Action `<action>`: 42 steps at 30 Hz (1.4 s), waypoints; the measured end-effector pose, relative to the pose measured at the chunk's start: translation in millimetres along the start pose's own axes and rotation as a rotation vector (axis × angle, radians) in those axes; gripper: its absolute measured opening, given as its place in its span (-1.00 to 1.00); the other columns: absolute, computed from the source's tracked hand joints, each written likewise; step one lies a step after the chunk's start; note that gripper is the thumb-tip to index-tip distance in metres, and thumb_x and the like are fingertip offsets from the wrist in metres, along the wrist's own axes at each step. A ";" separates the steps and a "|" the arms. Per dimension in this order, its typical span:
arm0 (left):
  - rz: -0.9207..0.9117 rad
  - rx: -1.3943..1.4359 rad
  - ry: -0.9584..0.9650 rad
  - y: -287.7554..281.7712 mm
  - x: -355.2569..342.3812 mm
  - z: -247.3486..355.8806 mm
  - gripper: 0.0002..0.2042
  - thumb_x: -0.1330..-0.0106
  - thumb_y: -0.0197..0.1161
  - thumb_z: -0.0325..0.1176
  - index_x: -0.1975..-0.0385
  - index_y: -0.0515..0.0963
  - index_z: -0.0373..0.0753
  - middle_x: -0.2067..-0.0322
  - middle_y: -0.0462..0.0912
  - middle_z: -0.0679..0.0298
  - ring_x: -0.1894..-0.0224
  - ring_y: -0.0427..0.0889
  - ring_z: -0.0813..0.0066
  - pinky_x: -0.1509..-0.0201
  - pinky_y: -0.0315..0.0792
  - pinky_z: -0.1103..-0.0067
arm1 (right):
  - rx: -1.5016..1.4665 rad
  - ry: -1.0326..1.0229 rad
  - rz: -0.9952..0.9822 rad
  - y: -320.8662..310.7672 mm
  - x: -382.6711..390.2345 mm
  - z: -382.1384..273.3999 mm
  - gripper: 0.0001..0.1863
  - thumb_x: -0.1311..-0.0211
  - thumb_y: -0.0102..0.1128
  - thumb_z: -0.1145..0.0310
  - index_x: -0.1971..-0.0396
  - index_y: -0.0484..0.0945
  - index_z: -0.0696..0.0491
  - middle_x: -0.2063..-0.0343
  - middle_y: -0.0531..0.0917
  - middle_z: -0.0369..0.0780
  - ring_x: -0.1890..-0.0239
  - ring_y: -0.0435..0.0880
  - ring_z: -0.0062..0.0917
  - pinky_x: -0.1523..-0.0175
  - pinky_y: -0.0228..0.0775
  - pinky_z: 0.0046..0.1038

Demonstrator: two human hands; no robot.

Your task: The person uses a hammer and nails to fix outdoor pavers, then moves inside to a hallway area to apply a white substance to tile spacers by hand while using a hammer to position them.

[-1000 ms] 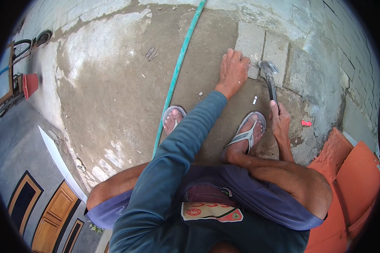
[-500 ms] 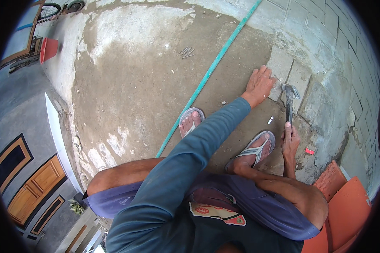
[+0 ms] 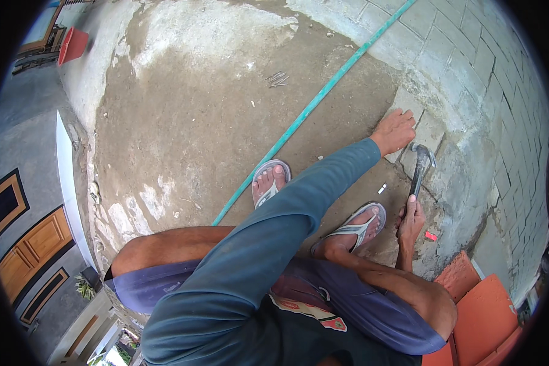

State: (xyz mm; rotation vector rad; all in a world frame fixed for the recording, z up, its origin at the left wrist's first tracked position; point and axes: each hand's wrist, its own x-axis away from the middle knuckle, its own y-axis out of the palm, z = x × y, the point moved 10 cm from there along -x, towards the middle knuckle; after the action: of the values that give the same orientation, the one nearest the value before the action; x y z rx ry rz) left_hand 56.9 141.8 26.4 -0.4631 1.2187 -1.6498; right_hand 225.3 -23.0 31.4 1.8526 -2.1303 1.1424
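Note:
My left hand (image 3: 395,131) is over two pale concrete blocks (image 3: 432,128) set in the dirt, fingers curled down; what they hold, if anything, is hidden. My right hand (image 3: 410,221) grips a claw hammer (image 3: 419,168) by its dark handle, and the hammer's head is at the blocks, just right of and below my left fingers. A small white object (image 3: 382,188) and a little red one (image 3: 430,236) lie near my right hand. Several loose nails (image 3: 278,79) lie farther off on the ground.
A long green pipe (image 3: 318,100) crosses the ground beside my sandaled feet. Orange masonry (image 3: 482,314) stands at lower right, next to my knee. At upper left are a red bucket (image 3: 73,44) and dark clutter. A house front with a wooden door (image 3: 32,248) is on the left; paving (image 3: 513,158) runs along the right.
The view has shifted, so hands, hammer and blocks appear lower and farther right than a second ago. My left hand stays at the blocks; my right still holds the hammer.

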 end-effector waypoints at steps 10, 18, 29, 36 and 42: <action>0.517 0.500 -0.576 -98.2 68.8 -124.0 -0.79 -0.30 0.00 -0.64 0.13 0.49 -0.32 0.18 0.54 -0.06 0.02 0.51 -0.03 -0.09 0.36 0.30 | -0.031 0.053 0.029 -13.3 6.1 3.0 -0.50 -0.44 0.02 -0.08 0.50 0.51 0.06 0.72 0.42 -0.39 0.79 0.33 -0.73 0.70 0.10 -0.60; 0.426 -0.088 -0.920 -169.0 197.6 -254.1 -0.85 -0.26 0.20 -0.49 0.19 0.55 -0.24 0.18 0.48 -0.01 0.01 0.37 0.02 -0.16 0.22 0.22 | -0.017 0.043 -0.038 4.4 0.6 -3.8 -0.50 -0.45 0.01 -0.07 0.53 0.49 0.06 0.73 0.42 -0.38 0.77 0.34 -0.73 0.68 0.11 -0.60; 0.375 -0.312 -0.900 -163.0 206.5 -246.1 -0.92 -0.23 0.23 -0.45 0.32 0.61 -0.23 0.24 0.53 0.05 0.08 0.42 0.06 -0.03 0.28 0.22 | 0.017 -0.007 -0.104 15.3 -1.6 -1.8 -0.52 -0.43 0.02 -0.09 0.43 0.52 0.06 0.71 0.42 -0.38 0.79 0.32 -0.73 0.71 0.07 -0.61; 0.378 -0.167 -0.932 -161.6 211.9 -235.6 -0.91 -0.25 0.20 -0.44 0.28 0.58 -0.20 0.19 0.49 0.10 0.00 0.38 0.07 -0.09 0.23 0.23 | -0.005 0.018 -0.102 11.6 -2.8 7.5 -0.51 -0.42 0.02 -0.11 0.43 0.52 0.05 0.69 0.43 -0.38 0.78 0.32 -0.73 0.70 0.07 -0.61; 0.379 -0.226 -0.996 -164.2 222.5 -244.9 -0.90 -0.24 0.23 -0.41 0.28 0.63 -0.20 0.19 0.54 0.08 0.01 0.41 0.06 -0.10 0.25 0.23 | 0.004 0.025 -0.114 16.5 1.5 -4.3 -0.51 -0.44 0.02 -0.08 0.48 0.51 0.06 0.70 0.43 -0.38 0.77 0.33 -0.73 0.69 0.09 -0.61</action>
State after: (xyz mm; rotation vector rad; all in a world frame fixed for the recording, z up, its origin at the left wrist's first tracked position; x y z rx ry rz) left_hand -305.3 70.1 13.8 -0.9752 0.6577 -0.7570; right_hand 208.7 -22.0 27.5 1.9242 -1.9821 1.1395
